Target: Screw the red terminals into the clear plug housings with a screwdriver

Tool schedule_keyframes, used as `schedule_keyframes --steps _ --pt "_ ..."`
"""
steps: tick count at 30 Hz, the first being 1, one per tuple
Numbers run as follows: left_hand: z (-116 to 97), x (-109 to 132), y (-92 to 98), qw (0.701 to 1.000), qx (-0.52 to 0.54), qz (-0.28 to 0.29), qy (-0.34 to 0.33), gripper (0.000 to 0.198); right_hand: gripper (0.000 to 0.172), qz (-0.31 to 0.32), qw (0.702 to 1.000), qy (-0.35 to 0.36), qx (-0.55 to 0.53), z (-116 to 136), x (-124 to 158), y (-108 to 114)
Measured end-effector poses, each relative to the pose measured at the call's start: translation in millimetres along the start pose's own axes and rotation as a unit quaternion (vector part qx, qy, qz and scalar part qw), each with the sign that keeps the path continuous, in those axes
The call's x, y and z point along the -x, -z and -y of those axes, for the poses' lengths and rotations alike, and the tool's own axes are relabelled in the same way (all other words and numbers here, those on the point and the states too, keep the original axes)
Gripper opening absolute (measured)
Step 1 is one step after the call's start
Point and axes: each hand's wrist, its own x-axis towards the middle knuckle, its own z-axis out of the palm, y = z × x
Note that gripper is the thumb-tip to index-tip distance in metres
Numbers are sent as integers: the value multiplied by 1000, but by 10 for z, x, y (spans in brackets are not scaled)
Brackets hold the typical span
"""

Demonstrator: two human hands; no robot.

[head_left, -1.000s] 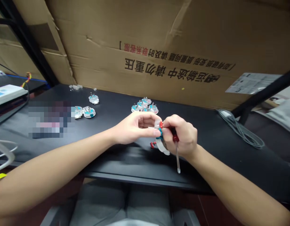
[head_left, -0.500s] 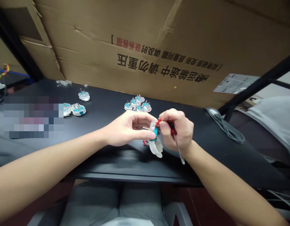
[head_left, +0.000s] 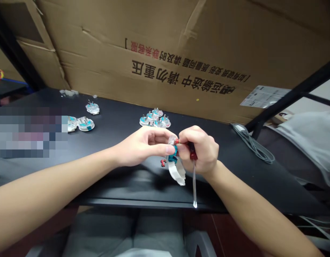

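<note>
My left hand [head_left: 143,147] grips a clear-and-blue plastic plug [head_left: 172,157] between thumb and fingers, above the desk's front part. From its lower end hangs a curved white shell [head_left: 177,174]. My right hand [head_left: 201,148] is closed around a screwdriver [head_left: 194,185], its shaft pointing down towards me and most of its red handle hidden in the palm. The thumb and forefinger of that hand also pinch a small red piece [head_left: 176,141] against the plug's upper side. Small red-and-black parts [head_left: 163,163] show just left of the shell.
Behind my hands stands a cluster of similar plugs [head_left: 155,119], prongs up. More plugs [head_left: 85,124] and white scraps [head_left: 69,92] lie at the left. A cardboard sheet [head_left: 165,21] walls off the back of the black desk [head_left: 114,189]. A coiled grey cable [head_left: 254,144] rests at the right.
The screwdriver's shaft has swung from slanting right to pointing nearly straight down. My right fingers have moved in closer to the plug, and the red piece now sits against it.
</note>
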Motion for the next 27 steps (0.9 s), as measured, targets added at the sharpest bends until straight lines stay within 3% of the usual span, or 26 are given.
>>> schedule_keyframes --steps 14,19,27 --pt "-47 8 -4 999 -34 -10 -1 16 17 11 999 35 8 -6 -34 31" --pt "-44 6 2 1000 -13 -20 6 14 17 2 1000 11 -9 -11 -32 22" --pt "-33 35 -13 998 34 -17 53 32 22 -10 999 45 -19 -65 -22 40"
